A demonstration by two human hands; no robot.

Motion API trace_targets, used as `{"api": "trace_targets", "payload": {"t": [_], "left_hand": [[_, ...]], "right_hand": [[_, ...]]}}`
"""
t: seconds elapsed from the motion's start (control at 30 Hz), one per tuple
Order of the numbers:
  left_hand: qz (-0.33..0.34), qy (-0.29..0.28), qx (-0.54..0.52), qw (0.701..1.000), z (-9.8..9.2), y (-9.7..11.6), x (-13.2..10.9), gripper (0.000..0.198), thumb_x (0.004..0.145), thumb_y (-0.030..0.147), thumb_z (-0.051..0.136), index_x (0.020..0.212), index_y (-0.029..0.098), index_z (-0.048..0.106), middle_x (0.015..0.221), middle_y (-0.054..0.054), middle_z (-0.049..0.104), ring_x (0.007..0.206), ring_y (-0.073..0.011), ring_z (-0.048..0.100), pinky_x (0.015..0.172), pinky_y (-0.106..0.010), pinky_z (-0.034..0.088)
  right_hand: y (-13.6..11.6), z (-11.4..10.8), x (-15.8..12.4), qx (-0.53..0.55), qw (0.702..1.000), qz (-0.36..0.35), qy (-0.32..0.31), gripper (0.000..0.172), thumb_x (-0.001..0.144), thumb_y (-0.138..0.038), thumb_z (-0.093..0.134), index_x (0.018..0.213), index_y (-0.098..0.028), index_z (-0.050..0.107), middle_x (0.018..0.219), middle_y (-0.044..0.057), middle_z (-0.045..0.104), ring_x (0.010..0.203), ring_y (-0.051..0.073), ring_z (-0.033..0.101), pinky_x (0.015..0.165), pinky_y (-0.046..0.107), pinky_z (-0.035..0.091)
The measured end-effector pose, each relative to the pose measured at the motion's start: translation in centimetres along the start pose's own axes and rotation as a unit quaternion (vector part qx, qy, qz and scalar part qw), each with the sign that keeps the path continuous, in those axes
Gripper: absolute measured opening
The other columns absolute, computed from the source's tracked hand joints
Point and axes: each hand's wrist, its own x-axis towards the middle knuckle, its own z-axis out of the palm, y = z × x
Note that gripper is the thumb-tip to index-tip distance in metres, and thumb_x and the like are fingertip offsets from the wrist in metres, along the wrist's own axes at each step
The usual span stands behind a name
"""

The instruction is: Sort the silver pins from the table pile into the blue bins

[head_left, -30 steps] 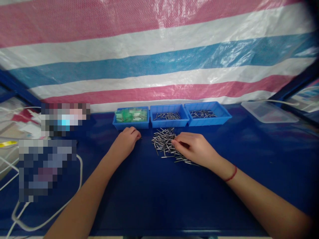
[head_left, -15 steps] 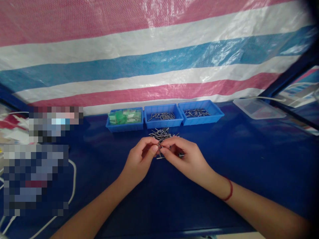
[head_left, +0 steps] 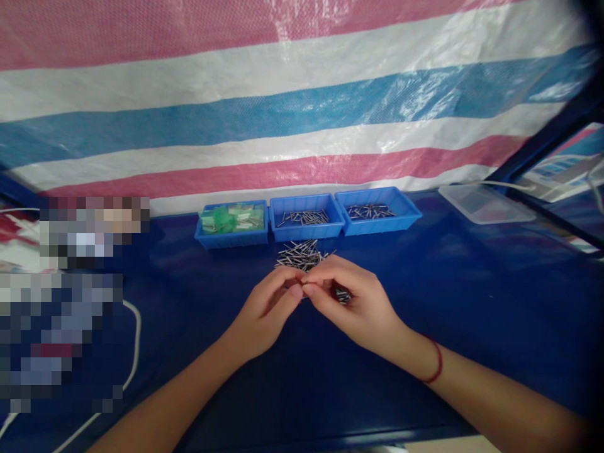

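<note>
My left hand (head_left: 271, 309) and my right hand (head_left: 361, 302) meet at their fingertips in the middle of the table. Both are closed in a pinch, thumb against forefinger. Whatever sits between the fingertips is too small and too hidden to name. Just behind and partly under the hands lies a loose pile of thin metal pins (head_left: 302, 254), resembling rivets. More of these pins show through the gap below my right hand's fingers.
Three blue bins stand in a row: a left bin (head_left: 231, 241) with green and clear packets (head_left: 231, 218), a middle bin (head_left: 306, 234) and a right bin (head_left: 384, 226) with metal pins. A clear plastic lid (head_left: 488, 204) lies right. A white cable (head_left: 138, 340) curves at left.
The fingertips of both hands have come closer together, covering the small gap between them. The view has shifted slightly. The bins stay in place.
</note>
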Motion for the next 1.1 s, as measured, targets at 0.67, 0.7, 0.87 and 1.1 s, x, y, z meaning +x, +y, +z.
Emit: {"api": "trace_targets", "payload": {"t": [0.67,0.7,0.87,1.1], "left_hand": [[0.086,0.13,-0.04,0.987,0.4,-0.2,-0.2,0.013,0.08,0.011,0.065,0.09,0.019,0.061,0.085,0.001,0.06,0.075,-0.0088,0.06,0.068,-0.017,0.049],[0.097,0.135,-0.028,0.986,0.4,-0.1,-0.2,0.013,0.08,0.012,0.065,0.089,0.019,0.061,0.085,0.001,0.06,0.074,-0.0089,0.059,0.068,-0.018,0.049],[0.087,0.129,-0.035,0.987,0.3,0.0,-0.5,0.028,0.083,0.019,0.064,0.109,0.023,0.053,0.083,0.002,0.06,0.072,-0.0105,0.06,0.069,-0.022,0.05],[0.027,0.096,0.046,0.994,-1.0,-1.3,0.2,0.044,0.095,0.032,0.046,0.135,0.022,0.031,0.083,0.0,0.059,0.074,-0.0127,0.058,0.072,-0.028,0.048]], "right_hand": [[0.7,-0.5,0.3,0.04,0.997,0.052,-0.052,0.004,0.088,-0.022,0.058,0.087,-0.019,0.061,0.079,0.002,0.056,0.065,0.011,0.053,0.054,0.025,0.042],[0.8,-0.4,0.4,0.037,0.997,0.042,-0.061,0.004,0.088,-0.021,0.058,0.087,-0.019,0.062,0.08,0.002,0.057,0.067,0.012,0.053,0.055,0.025,0.042],[0.6,0.1,0.4,0.081,0.991,0.08,-0.075,0.009,0.089,-0.025,0.058,0.085,-0.019,0.063,0.076,0.002,0.06,0.064,0.011,0.054,0.055,0.024,0.042],[3.5,-1.9,2.4,0.24,0.912,0.276,0.186,0.019,0.08,-0.037,0.066,0.079,-0.018,0.061,0.057,-0.006,0.049,0.043,0.005,0.04,0.04,0.019,0.03]]}}
